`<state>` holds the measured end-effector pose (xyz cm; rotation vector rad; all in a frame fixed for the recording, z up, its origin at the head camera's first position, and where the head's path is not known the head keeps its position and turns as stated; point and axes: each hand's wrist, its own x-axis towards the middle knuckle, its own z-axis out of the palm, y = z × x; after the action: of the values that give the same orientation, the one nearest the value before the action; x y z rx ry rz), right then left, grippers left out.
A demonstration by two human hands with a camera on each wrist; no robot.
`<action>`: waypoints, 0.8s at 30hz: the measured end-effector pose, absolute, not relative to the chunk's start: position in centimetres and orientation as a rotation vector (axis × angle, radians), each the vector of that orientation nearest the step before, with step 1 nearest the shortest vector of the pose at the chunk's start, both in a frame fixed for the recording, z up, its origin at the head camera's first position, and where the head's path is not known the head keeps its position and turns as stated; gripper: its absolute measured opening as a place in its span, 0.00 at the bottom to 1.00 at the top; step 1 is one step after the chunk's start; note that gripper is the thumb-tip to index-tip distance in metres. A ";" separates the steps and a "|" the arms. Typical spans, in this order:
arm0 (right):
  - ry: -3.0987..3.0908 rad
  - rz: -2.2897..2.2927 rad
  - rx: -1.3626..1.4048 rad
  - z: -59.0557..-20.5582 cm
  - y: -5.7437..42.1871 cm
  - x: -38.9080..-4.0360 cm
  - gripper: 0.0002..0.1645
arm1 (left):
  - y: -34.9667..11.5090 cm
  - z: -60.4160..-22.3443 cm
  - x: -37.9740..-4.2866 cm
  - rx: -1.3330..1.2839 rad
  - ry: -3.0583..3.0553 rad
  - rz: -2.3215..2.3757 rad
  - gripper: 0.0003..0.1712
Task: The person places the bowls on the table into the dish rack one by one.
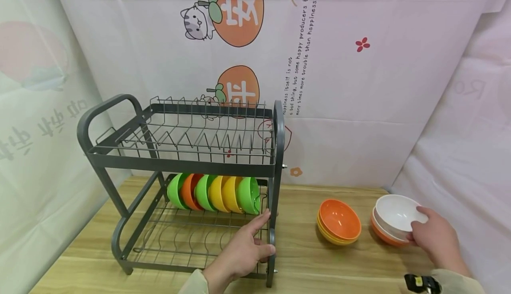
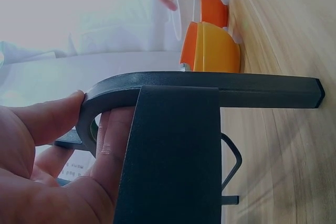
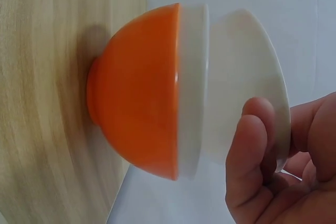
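Observation:
My right hand (image 1: 437, 236) pinches the rim of a white bowl (image 1: 399, 212), thumb on one side and fingers on the other. This bowl is tilted and partly raised out of a second white bowl (image 3: 193, 93), which is nested in an orange bowl (image 3: 139, 93) on the table. My left hand (image 1: 243, 252) holds the front right side frame of a two-tier dark grey dish rack (image 1: 179, 164). In the left wrist view its thumb lies against the curved bar (image 2: 126, 87), and other fingers reach behind it.
Several green, orange and yellow bowls (image 1: 217, 194) stand on edge in a row on the rack's lower tier. Between rack and right hand sits a stack of an orange bowl (image 1: 339, 218) over yellow ones on the wooden table (image 1: 303, 258). Printed white cloth (image 1: 339, 85) hangs behind.

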<state>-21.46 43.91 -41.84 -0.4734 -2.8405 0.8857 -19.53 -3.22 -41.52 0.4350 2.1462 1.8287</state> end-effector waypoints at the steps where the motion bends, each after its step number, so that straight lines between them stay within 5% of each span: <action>1: -2.828 0.900 -0.475 -41.8 43.8 -21.4 0.38 | -3.2 -41.5 -19.5 0.438 2.147 1.829 0.46; 24: -2.548 1.663 -0.137 -37.5 35.0 -18.2 0.39 | -3.3 -41.5 -19.5 0.443 2.126 1.829 0.45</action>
<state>-18.23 34.99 -37.45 -0.1369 -2.5483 1.6627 -19.51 -3.27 -41.49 0.4430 2.1265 1.8295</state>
